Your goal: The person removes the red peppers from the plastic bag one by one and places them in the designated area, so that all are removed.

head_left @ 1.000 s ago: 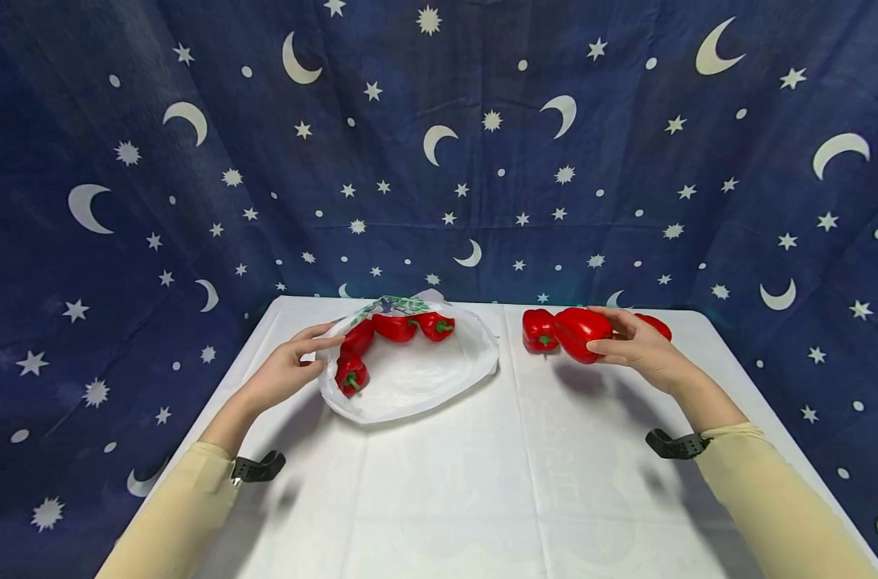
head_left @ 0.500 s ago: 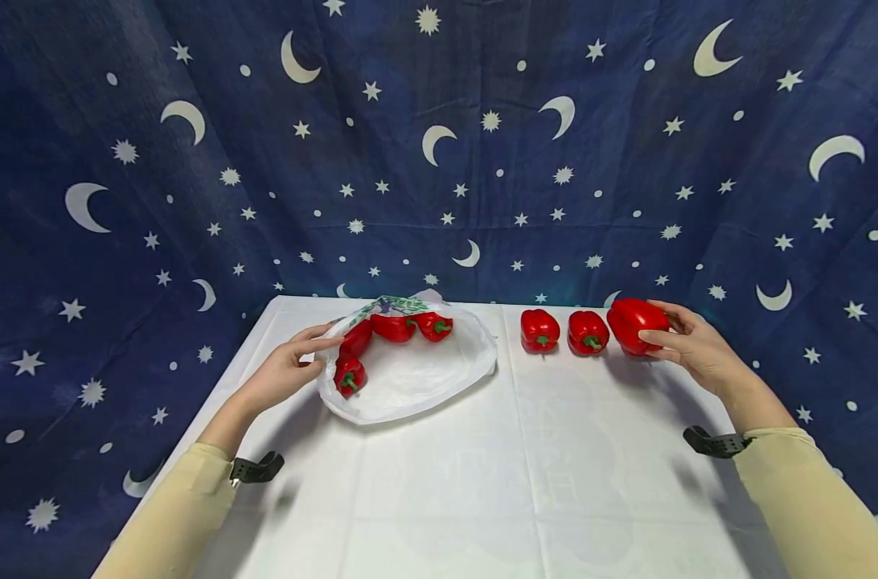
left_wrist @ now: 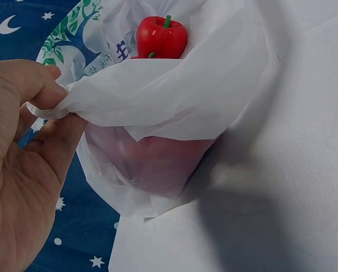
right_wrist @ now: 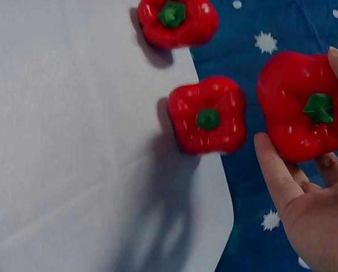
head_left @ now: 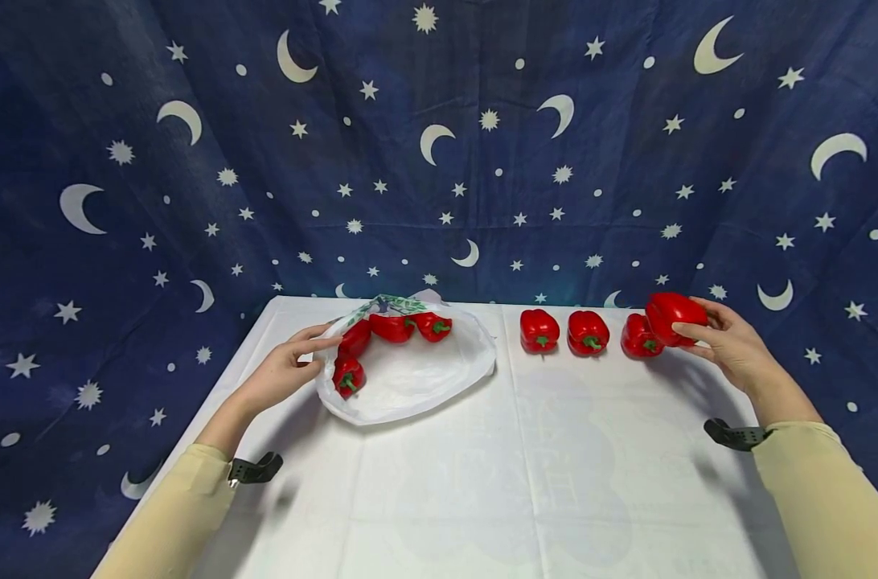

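My left hand (head_left: 283,371) pinches the rim of a white plastic bag (head_left: 417,394) between thumb and fingers, its mouth spread wide. Inside the bag lie several red bell peppers (head_left: 391,326); one (left_wrist: 161,37) shows past the raised rim in the left wrist view. My right hand (head_left: 732,342) grips another red bell pepper (head_left: 672,318), raised above the table's far right corner. In the right wrist view the held pepper's green stem (right_wrist: 319,109) faces the camera. A standing pepper (head_left: 639,338) is just left of it, partly overlapped in the head view.
Two more red bell peppers, a left one (head_left: 539,330) and a middle one (head_left: 588,332), stand in the same row along the back of the white-covered table (head_left: 453,490). A dark blue curtain (head_left: 497,209) with moons and stars hangs behind and at the sides.
My right hand has carried its pepper rightward along the row, past the middle pepper, uncovering the standing peppers behind it. The left hand has stayed at the bag's rim.
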The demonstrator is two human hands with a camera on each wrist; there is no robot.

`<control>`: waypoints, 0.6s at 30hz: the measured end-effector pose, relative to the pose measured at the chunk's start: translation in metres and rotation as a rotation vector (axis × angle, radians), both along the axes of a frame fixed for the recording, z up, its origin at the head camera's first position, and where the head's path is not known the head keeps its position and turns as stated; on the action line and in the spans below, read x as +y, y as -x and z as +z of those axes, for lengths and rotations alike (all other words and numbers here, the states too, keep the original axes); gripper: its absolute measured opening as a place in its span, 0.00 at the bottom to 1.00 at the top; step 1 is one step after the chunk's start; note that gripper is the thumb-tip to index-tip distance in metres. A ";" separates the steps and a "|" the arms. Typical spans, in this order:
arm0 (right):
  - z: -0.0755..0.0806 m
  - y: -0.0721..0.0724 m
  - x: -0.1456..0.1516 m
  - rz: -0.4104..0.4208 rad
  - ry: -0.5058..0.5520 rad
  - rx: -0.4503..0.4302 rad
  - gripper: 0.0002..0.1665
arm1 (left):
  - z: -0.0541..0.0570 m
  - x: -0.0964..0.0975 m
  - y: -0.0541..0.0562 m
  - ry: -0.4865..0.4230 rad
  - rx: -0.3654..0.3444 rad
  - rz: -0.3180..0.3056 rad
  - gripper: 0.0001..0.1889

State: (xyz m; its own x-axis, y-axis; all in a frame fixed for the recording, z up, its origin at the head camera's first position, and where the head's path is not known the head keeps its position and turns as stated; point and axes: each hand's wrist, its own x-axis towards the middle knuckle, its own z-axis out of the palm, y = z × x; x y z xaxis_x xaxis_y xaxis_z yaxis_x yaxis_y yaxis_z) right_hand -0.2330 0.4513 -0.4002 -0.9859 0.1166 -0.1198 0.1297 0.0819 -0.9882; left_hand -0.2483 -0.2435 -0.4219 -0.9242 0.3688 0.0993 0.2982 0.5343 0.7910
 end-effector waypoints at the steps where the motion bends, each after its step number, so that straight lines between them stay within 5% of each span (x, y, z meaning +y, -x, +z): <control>1: -0.001 0.000 0.002 -0.019 -0.008 0.000 0.54 | 0.000 0.000 0.000 -0.004 -0.004 0.001 0.23; 10: -0.022 0.000 0.028 -0.191 -0.028 -0.046 0.59 | 0.002 -0.001 -0.001 0.014 0.019 -0.004 0.23; 18: -0.043 0.005 0.040 -0.263 -0.182 -0.152 0.62 | 0.001 0.001 -0.002 0.022 0.006 0.020 0.23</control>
State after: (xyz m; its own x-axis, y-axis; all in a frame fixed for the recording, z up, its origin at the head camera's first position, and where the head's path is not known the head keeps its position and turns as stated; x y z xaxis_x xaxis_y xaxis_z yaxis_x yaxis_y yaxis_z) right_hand -0.2379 0.4911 -0.4427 -0.8918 0.3972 -0.2167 0.3144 0.1996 -0.9281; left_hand -0.2459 -0.2426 -0.4204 -0.9308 0.3524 0.0971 0.2921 0.5572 0.7773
